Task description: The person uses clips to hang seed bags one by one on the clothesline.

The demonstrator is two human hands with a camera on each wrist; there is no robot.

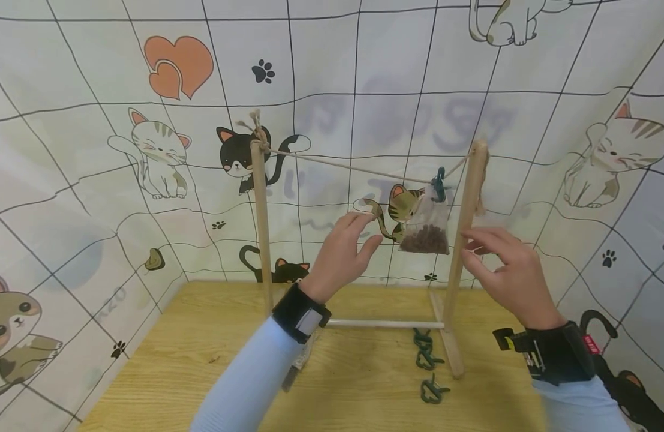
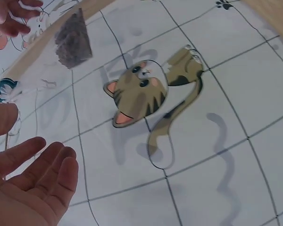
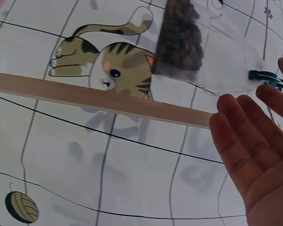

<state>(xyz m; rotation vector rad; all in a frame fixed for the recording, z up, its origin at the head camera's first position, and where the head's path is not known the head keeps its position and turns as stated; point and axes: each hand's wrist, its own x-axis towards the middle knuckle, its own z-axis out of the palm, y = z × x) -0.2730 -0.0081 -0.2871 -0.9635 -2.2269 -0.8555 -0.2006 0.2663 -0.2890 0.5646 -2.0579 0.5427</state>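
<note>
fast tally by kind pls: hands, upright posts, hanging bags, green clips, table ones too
Hands: 2 (left hand, right hand)
Upright posts: 2 (left post, right post)
Hanging bag: 1
Green clips: 4 (rope clip; three table clips, two of them touching or nearly so)
Total: 9

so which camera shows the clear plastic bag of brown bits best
The head view: the clear plastic bag of brown bits hangs fully in frame. Right wrist is closer but crops it; left wrist shows it sideways, its clear part faint.
</note>
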